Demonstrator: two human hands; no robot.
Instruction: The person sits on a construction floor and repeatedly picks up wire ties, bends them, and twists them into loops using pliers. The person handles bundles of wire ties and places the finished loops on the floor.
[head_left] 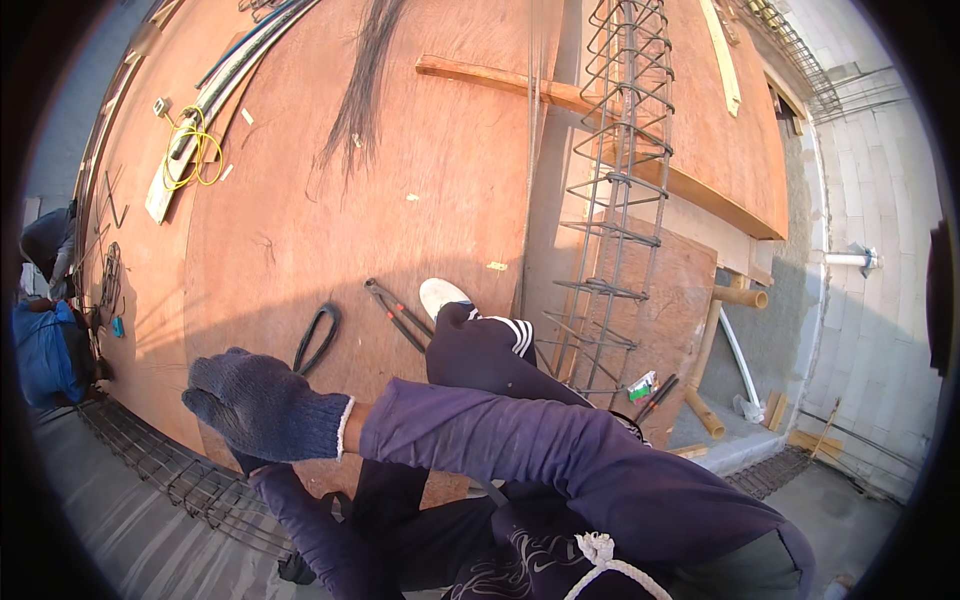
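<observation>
My right hand (262, 405), in a dark knitted glove with a white cuff edge, reaches across to the left over the plywood. Its fingers look curled in; what they hold, if anything, is hidden. Beneath it, my left hand (247, 461) is almost wholly covered, with only a dark bit showing above the sleeve. A black loop of bundled wire (318, 338) sticks out past the right glove; I cannot tell whether a hand holds it. Pincers with red and dark handles (396, 312) lie on the plywood (300, 230) by my shoe.
A rebar cage (620, 200) runs along the right, near a wooden beam (500, 78). Loose thin wires (365, 90) and a yellow cord (205, 150) lie farther off. Another person (55, 340) is at the far left. Rebar mesh (180, 480) borders the plywood.
</observation>
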